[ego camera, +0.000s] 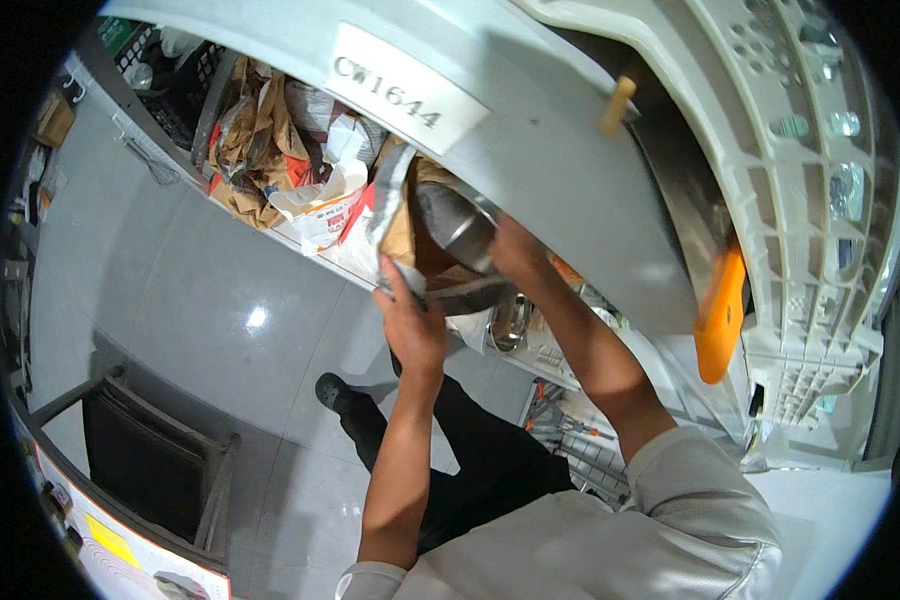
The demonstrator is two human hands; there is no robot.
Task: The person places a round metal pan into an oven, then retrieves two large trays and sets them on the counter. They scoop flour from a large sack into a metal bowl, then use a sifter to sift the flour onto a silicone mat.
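My left hand (412, 322) grips the near edge of an open brown paper bag (401, 236) with a grey lining or band along its rim. My right hand (517, 251) reaches to the bag's mouth and is closed on a rounded metal scoop or cup (454, 217), which lies partly inside the bag; its exact kind is hard to tell. Beside the bag stands a torn white and red printed package (330, 206), and crumpled brown paper bags (259, 150) lie to its left on the same shelf.
A labelled grey panel (525, 150) overhangs the shelf. An orange-handled tool (720, 322) and a white plastic rack (802, 225) are at the right. A metal bowl (510, 322) sits on the shelf near my right forearm. A dark-seated chair (146, 465) stands at lower left.
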